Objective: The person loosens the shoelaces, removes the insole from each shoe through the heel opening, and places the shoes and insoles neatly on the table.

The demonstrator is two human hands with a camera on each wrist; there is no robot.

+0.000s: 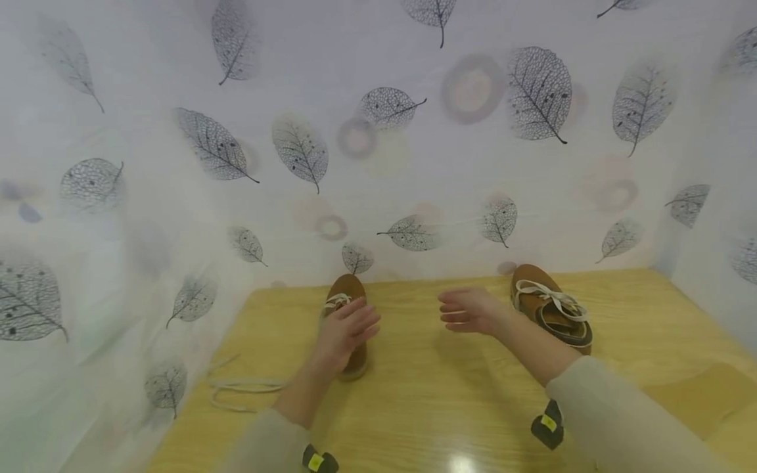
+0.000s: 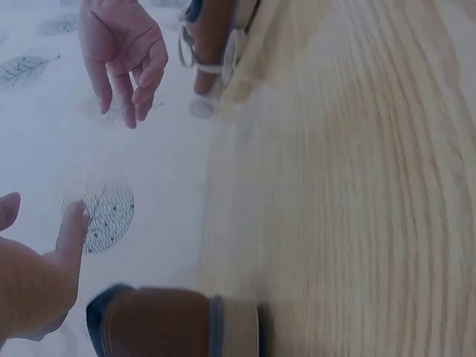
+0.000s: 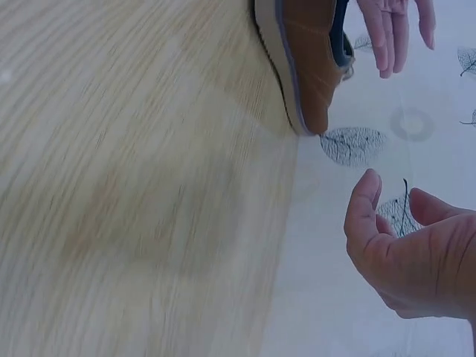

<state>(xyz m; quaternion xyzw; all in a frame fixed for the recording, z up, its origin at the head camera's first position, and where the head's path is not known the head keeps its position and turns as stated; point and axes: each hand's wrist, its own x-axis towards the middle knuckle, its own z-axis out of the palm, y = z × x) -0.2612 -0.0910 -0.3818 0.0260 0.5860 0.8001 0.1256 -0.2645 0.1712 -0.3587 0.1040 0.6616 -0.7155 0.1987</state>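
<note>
A brown shoe (image 1: 347, 286) with pale laces stands on the wooden tabletop, toe towards the back. My left hand (image 1: 349, 332) is above it, fingers loosely extended, covering its middle in the head view. In the left wrist view, the side of that shoe (image 2: 160, 323) shows below my hand, fingers apart from it. A second brown shoe (image 1: 535, 282), its white lace (image 1: 552, 297) tied in a bow, stands at the right. My right hand (image 1: 473, 310) hovers left of it, fingers relaxed and slightly bent. The right wrist view shows nothing between its thumb and fingers (image 3: 364, 208).
A loose pale lace (image 1: 251, 383) lies on the tabletop (image 1: 408, 394) left of my left forearm. Behind and to the sides hangs a white sheet (image 1: 390, 177) printed with leaves. A tan flat patch (image 1: 710, 394) shows at the right.
</note>
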